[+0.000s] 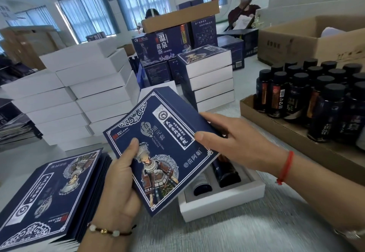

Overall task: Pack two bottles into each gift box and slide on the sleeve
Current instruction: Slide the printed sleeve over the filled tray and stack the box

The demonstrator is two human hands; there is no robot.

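In the head view, nearest the lens at the lower left of the frame, the left hand (118,174) grips the near left edge of a dark blue printed cardboard sleeve (162,149), thumb laid on its printed face. The right hand (233,139) pinches the sleeve's right edge, fingers curled round it.

The sleeve hangs tilted above the table, its long axis running from lower centre toward upper centre. Just beneath and to its right, lower centre of the frame, lies the white open gift box (223,200), two dark bottles (227,172) side by side in its wells, their long axes roughly in line with the sleeve's. The right hand is the nearer to the box.

In my judgement the sleeve's open end must be lined up with a short end of the box before sliding.

A stack of flat blue sleeves (49,196) sits at lower left, and a cardboard tray of dark bottles (280,133) at the right.
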